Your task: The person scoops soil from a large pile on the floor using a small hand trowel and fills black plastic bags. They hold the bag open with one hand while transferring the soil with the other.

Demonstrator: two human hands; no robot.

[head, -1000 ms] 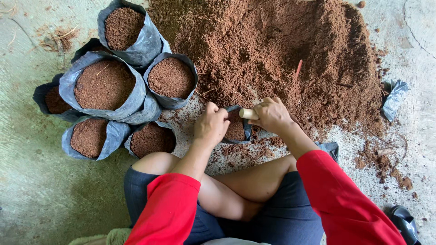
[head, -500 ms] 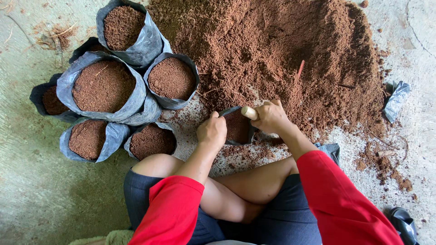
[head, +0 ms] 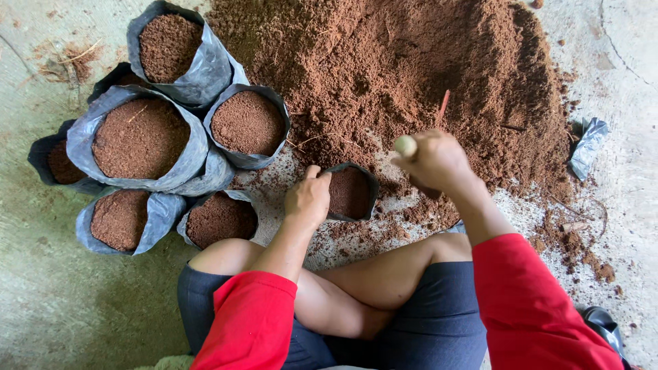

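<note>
On the left of the floor [head: 41, 301] stand filled grey bags [head: 140, 137], packed with brown soil. Next, the left hand [head: 308, 199] pinches the rim of the small black bag [head: 351, 192], which sits by the foot of the big soil pile [head: 411, 68]. The bag looks thin and floppy, and heavier as it fills, so the rim is the best place to hold. The right hand [head: 435, 161] is closed around a tool handle [head: 406, 145].

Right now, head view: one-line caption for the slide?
Seated person's left hand holds a small bag of soil beside the pile; right hand grips a tool handle.
</note>
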